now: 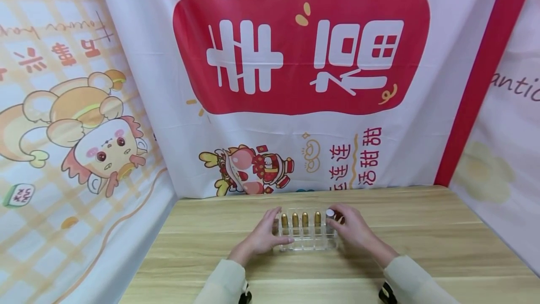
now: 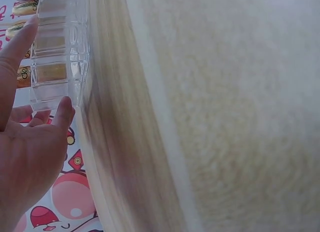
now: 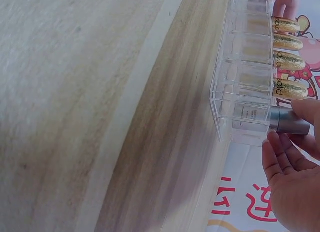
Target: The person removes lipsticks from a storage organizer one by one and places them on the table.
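Observation:
A clear plastic organizer (image 1: 308, 244) stands on the table with several gold bullet-shaped tubes (image 1: 305, 220) upright in its slots. My left hand (image 1: 263, 234) grips its left end, thumb across the front and fingers at the side and back. At the right end, my right hand (image 1: 352, 226) pinches a silver-grey cylinder (image 3: 290, 120) between thumb and fingers. The cylinder's pale round top (image 1: 330, 213) shows in the head view. Its labelled lower part (image 3: 250, 115) is within the end slot in the right wrist view. Dark lettering marks the gold tubes in both wrist views.
The wooden table (image 1: 211, 266) runs back to a hanging white cloth (image 1: 160, 83) with a large red printed panel. Another printed cloth (image 1: 63, 238) hangs along the left side, and a pale one (image 1: 502, 191) along the right.

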The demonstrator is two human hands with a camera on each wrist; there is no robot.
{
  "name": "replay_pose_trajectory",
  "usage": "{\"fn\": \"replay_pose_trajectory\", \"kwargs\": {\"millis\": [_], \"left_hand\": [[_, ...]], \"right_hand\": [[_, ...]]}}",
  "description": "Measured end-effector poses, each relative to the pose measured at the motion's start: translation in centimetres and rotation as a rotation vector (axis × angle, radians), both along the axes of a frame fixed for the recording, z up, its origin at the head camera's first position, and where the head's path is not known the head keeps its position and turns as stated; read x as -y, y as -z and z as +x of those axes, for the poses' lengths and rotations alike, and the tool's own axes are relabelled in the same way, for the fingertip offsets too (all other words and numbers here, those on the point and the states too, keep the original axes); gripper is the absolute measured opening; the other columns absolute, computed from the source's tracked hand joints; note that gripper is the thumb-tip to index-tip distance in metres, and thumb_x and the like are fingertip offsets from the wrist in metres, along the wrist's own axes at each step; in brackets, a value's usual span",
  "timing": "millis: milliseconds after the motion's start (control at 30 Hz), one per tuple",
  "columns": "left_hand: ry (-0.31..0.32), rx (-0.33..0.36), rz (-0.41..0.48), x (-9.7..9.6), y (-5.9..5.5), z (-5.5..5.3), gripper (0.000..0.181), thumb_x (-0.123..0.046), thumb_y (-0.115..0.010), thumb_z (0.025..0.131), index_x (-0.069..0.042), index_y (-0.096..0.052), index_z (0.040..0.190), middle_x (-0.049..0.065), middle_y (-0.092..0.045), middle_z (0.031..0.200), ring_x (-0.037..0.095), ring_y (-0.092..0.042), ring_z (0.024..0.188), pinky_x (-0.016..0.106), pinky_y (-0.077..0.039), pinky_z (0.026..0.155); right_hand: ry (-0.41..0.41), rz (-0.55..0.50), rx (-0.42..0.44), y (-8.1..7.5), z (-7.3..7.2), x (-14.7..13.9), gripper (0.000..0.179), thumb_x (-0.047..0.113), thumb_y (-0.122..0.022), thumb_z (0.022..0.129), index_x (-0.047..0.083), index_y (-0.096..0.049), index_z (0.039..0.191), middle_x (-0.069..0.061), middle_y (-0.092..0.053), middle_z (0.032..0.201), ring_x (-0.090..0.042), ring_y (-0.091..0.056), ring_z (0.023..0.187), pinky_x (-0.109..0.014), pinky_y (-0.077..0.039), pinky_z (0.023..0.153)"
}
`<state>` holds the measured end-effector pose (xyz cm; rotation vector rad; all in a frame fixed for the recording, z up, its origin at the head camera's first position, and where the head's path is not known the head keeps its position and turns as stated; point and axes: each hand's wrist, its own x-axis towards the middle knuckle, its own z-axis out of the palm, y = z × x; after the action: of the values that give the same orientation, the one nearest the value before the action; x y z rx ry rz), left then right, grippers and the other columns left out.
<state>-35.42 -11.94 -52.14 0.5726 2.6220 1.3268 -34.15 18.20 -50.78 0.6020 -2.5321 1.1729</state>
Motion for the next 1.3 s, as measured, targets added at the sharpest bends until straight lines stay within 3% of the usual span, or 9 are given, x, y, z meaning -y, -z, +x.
{"fn": "replay_pose_trajectory", "kwargs": {"millis": [233,600,1300], "left_hand": [[-0.008,0.013,0.015,-0.1,-0.2,0.3,0.105,-0.034,-0.087,0.081,-0.013,-0.024,0.162,0.016,-0.027,0.164,0.04,-0.035,0.147,0.059,-0.029,0.122],[-0.007,0.043,0.05,-0.1,0.0,0.3,0.105,-0.035,-0.087,0.082,-0.014,-0.023,0.163,0.016,-0.026,0.165,0.04,-0.042,0.143,0.054,-0.039,0.117],[-0.011,0.037,0.04,-0.1,-0.3,0.5,0.106,-0.033,-0.087,0.081,-0.016,-0.022,0.163,0.016,-0.026,0.165,0.04,-0.041,0.144,0.054,-0.038,0.118]], "right_hand": [[0.007,0.002,0.01,0.1,-0.1,0.0,0.016,0.003,-0.077,0.088,0.005,-0.071,0.102,0.003,-0.066,0.089,-0.011,-0.059,0.079,-0.022,-0.056,0.066],[0.002,0.011,0.031,-0.1,-0.1,-0.1,0.013,0.006,-0.075,0.091,0.006,-0.07,0.102,0.004,-0.065,0.088,-0.01,-0.059,0.078,-0.022,-0.056,0.067],[0.022,0.007,0.073,-1.2,0.5,0.1,0.014,0.008,-0.074,0.092,0.007,-0.069,0.105,0.004,-0.064,0.089,-0.012,-0.059,0.078,-0.023,-0.056,0.067]]}}
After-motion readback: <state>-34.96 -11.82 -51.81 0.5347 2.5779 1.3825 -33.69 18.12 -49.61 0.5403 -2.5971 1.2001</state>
